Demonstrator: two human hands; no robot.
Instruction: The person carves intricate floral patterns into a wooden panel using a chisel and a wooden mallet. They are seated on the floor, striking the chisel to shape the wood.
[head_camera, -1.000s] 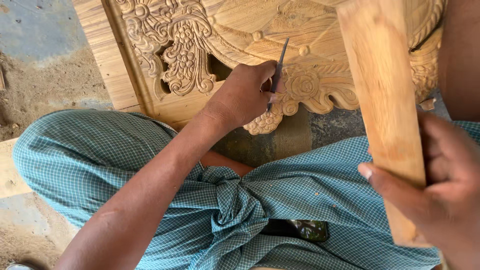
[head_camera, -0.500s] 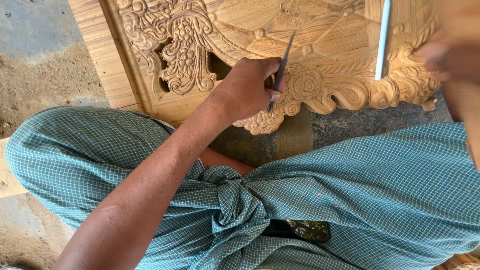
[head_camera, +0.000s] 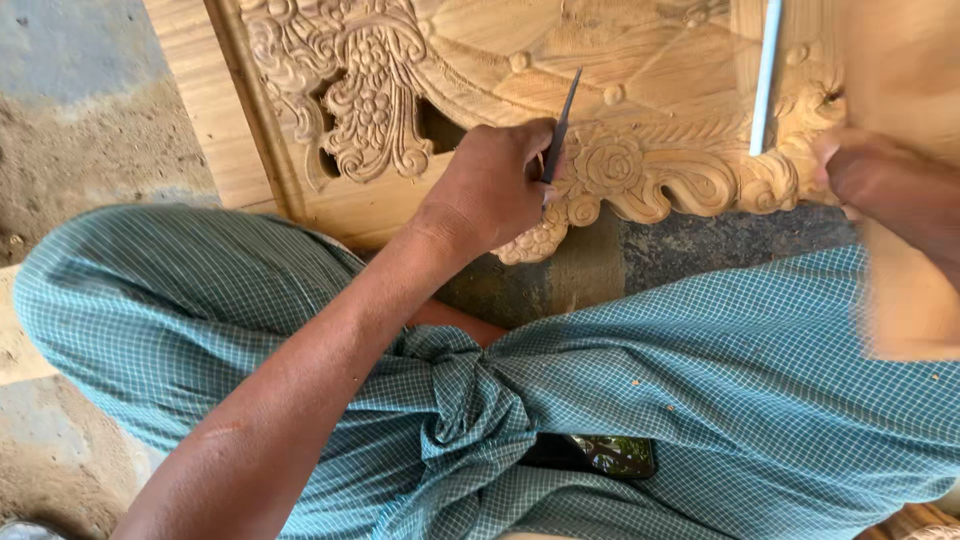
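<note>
Carving a flower board

The left hand (head_camera: 490, 190) is closed tight on a thin chisel (head_camera: 560, 125), tip on the carved wood board (head_camera: 620, 170); the blurry right hand (head_camera: 885, 185) grips a wooden block (head_camera: 905, 290), raised like a hammer.

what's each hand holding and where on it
The left hand grips a thin metal chisel by its lower shaft, the tip hidden behind the fingers. The right hand grips a blurred wooden block, apparently low on it.
</note>
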